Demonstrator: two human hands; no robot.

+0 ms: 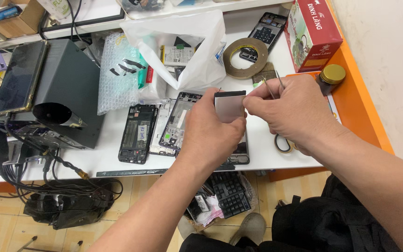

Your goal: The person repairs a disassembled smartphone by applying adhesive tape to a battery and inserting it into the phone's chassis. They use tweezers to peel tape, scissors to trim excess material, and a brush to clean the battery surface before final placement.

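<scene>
Left hand (211,133) grips a flat grey rectangular part (229,106) by its lower edge, face tilted up toward the head camera, likely to keep the top edge reachable. Right hand (288,109) pinches metal tweezers (271,87), tips at the part's upper right corner. Just beyond and beneath the left hand lie stripped phone frames (138,133) on the white bench (113,154). Tape roll (245,57) sits farther beyond the hands.
</scene>
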